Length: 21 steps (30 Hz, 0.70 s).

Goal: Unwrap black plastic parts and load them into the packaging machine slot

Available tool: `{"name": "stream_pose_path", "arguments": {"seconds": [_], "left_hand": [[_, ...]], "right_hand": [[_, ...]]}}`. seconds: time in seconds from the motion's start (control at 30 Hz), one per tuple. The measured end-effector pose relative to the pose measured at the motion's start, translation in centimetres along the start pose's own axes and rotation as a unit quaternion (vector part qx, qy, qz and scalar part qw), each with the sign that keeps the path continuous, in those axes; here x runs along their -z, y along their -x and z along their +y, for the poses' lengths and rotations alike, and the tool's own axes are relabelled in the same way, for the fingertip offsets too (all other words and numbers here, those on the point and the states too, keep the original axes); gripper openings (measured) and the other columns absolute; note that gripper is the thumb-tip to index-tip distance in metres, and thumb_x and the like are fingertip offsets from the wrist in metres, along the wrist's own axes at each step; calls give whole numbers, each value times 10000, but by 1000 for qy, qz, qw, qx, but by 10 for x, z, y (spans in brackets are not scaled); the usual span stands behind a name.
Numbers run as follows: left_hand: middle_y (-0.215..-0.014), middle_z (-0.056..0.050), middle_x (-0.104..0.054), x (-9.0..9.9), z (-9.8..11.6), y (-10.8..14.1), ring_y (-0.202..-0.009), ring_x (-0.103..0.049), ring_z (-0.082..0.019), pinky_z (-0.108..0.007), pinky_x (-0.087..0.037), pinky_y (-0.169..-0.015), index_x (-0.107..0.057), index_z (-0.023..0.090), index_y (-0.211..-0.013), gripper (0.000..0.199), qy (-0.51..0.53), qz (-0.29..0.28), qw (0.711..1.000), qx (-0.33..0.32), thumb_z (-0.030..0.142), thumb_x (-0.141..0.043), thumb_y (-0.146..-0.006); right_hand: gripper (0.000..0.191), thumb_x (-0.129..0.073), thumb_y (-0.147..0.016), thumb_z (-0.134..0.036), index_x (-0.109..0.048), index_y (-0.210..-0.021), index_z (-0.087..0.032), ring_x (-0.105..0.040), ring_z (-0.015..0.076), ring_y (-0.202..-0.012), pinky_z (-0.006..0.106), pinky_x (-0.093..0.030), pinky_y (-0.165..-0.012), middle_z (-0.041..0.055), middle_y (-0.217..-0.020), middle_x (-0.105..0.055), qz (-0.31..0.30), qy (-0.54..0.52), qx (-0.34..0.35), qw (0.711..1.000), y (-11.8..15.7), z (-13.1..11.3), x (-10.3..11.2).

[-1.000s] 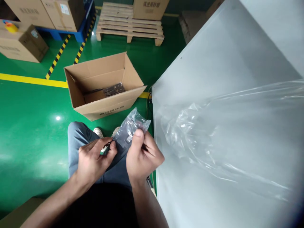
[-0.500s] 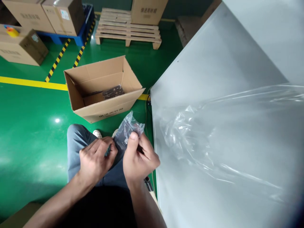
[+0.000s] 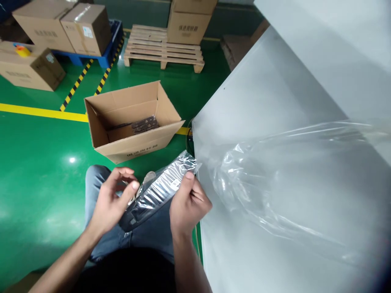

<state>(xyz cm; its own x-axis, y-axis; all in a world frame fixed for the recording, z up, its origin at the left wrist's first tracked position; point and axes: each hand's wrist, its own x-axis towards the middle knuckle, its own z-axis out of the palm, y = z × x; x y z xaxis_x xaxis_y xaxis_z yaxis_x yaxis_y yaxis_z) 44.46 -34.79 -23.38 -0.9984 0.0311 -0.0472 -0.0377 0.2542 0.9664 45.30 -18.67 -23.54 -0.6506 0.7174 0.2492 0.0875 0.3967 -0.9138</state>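
Observation:
My right hand (image 3: 189, 203) is closed on the upper right end of a clear plastic bag (image 3: 188, 160). Inside the bag is a long, dark, flat part (image 3: 159, 191) that I cannot identify, with a small white label (image 3: 175, 184) near its middle. The bagged part slants down to the left above my lap. At its lower left, my left hand (image 3: 114, 199) is open, thumb and fingers apart and curved beside the bag edge. In front of my knees stands an open cardboard box (image 3: 137, 142), with several dark wrapped pieces (image 3: 145, 124) at its bottom.
A grey panel-like surface (image 3: 244, 244) fills the right side, with a large crumpled clear plastic sheet (image 3: 241, 171) on it. Further off are a wooden pallet (image 3: 146, 44), stacked cartons (image 3: 186, 26), a blue pallet (image 3: 105, 61) and another carton (image 3: 27, 71) on the green floor.
The bagged part has swung into view, stretched slantwise with its label showing. My left hand has opened from its closed grip, and my right hand has shifted slightly right.

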Motion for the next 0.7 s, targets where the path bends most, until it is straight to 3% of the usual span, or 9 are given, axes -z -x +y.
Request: {"name": "stream_pose_path", "arguments": {"seconds": [0.07, 0.17, 0.3, 0.37, 0.47, 0.53, 0.63, 0.7], "left_hand": [[-970, -48, -747, -7, -11, 8, -875, -713, -199, -306, -579, -787, -683, 217, -1066, 221, -117, 12, 990, -82, 410, -699, -961], [-871, -38, -729, -21, -26, 15, -778, -694, -179, -292, -544, -754, -669, 218, -921, 198, -239, 43, 951, -190, 332, -572, -1051], [-791, -13, -705, -34, -34, 14, -687, -683, -155, -252, -518, -677, -643, 214, -961, 196, -269, 105, 925, -246, 270, -500, -1084], [-793, -15, -713, -37, -36, 10, -681, -689, -154, -246, -511, -662, -642, 211, -980, 203, -279, 121, 919, -250, 274, -484, -1091], [-767, -23, -718, -36, -37, 3, -631, -671, -158, -252, -473, -595, -628, 212, -902, 270, -281, 126, 927, -215, 325, -472, -1092], [-723, -16, -702, -33, -35, -2, -575, -635, -155, -255, -436, -548, -624, 212, -871, 302, -248, 118, 949, -153, 379, -480, -1078], [-622, 21, -607, -27, -28, -10, -512, -541, -130, -241, -398, -517, -601, 212, -802, 372, -119, 50, 991, -27, 485, -519, -1041], [-555, 47, -513, -21, -24, -15, -473, -454, -108, -229, -364, -484, -545, 214, -717, 459, -10, -8, 999, 50, 579, -575, -994]], "right_hand": [[507, -571, -1032, -507, -711, -705, -145, -481, 126, -574, 252, -394, -566, -10, -574, -556, 9, 2, -13, 1000, -1, 1, -1], [481, -568, -1026, -523, -759, -815, -135, -582, 155, -618, 267, -457, -614, 33, -655, -676, 3, -16, -42, 999, -1, 2, -4], [510, -568, -998, -565, -688, -1268, -150, -738, 230, -878, 315, -567, -742, 123, -1044, -791, -90, -118, -77, 986, 19, 11, -11], [485, -542, -1008, -572, -674, -1248, -172, -744, 237, -902, 328, -580, -749, 129, -1069, -787, -146, -114, -88, 979, 37, 18, -15], [438, -466, -1046, -556, -696, -1026, -183, -716, 248, -792, 353, -563, -708, 125, -897, -767, -153, -27, -86, 984, 56, 30, -16], [440, -462, -1047, -553, -696, -1007, -182, -703, 258, -773, 372, -556, -716, 130, -867, -756, -147, 5, -67, 987, 56, 35, -13], [441, -453, -1051, -546, -714, -1030, -191, -703, 240, -776, 349, -566, -725, 106, -878, -764, -210, -28, -55, 976, 41, 37, -6], [453, -437, -1056, -547, -725, -1001, -202, -708, 225, -789, 323, -578, -729, 82, -869, -770, -257, -66, -67, 962, 28, 37, -2]]}}
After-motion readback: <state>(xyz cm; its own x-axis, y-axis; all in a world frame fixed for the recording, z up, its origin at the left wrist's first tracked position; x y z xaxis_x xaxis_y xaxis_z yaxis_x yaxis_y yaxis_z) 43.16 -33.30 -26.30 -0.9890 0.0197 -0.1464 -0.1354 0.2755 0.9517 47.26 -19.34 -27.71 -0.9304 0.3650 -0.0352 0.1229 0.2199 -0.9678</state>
